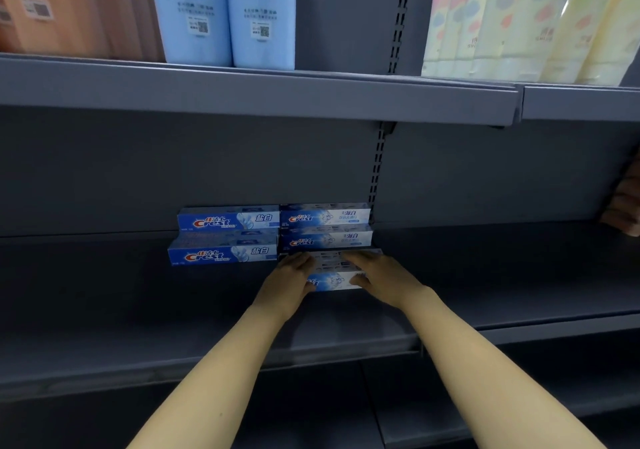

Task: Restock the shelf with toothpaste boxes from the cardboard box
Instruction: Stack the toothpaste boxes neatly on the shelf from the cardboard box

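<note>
Restocking is at an early stage: the left hand [289,280] and right hand [377,274] clasp one toothpaste box [334,272] by its ends, four shelved boxes [277,234] directly behind the grip, most of the shelf [138,310] unfilled.

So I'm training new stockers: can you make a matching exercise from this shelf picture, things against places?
Things:
1. pale blue soft packs
2. pastel patterned packs
3. dark blue Crest toothpaste boxes
4. white Crest toothpaste box

Places:
A. under both hands, left hand and right hand
B. upper shelf, right
C. middle shelf, left of the white boxes
D. upper shelf, left of the slotted upright

Pairs: 1-D, 2-B, 3-C, 4-A
</note>
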